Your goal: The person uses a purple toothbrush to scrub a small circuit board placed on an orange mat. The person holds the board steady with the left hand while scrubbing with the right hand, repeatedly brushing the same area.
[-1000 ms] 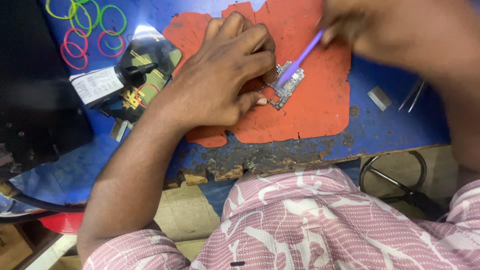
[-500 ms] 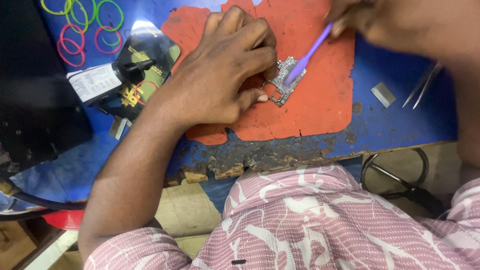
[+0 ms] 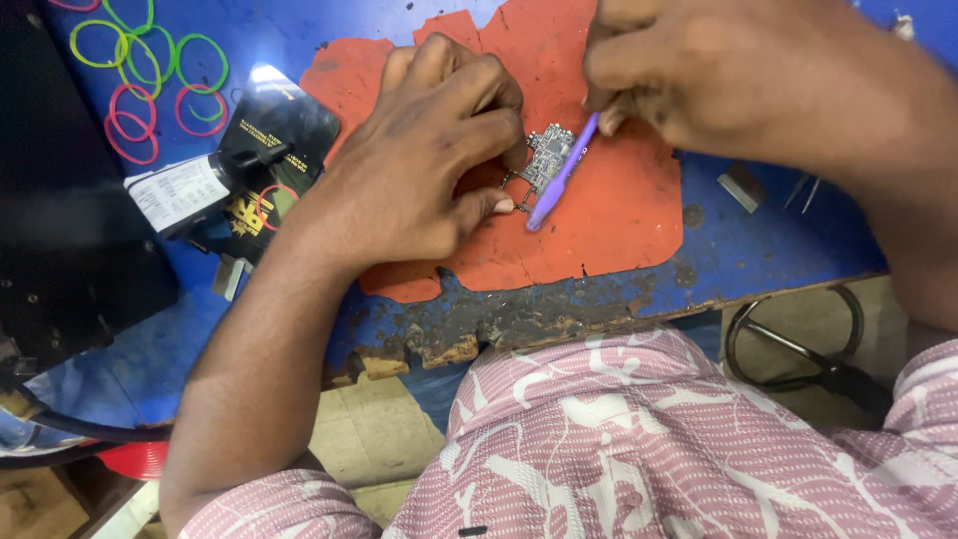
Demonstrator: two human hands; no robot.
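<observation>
Covering chipped blue bench (image 3: 299, 40): torn orange mat (image 3: 609, 220), tiled floor (image 3: 369, 429) below.

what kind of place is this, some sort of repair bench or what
Most likely a small electronics repair bench. The left hand steadies a small circuit board on a worn orange mat, the right hand works it with a purple tool, and tweezers lie nearby.

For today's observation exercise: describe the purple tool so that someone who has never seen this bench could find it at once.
Start at the blue worktop and find the ragged orange mat on it. At the mat's middle the left hand pins a small grey circuit board. The purple tool is the slim stick slanting down from the right hand across that board, the only purple thing there.
</observation>
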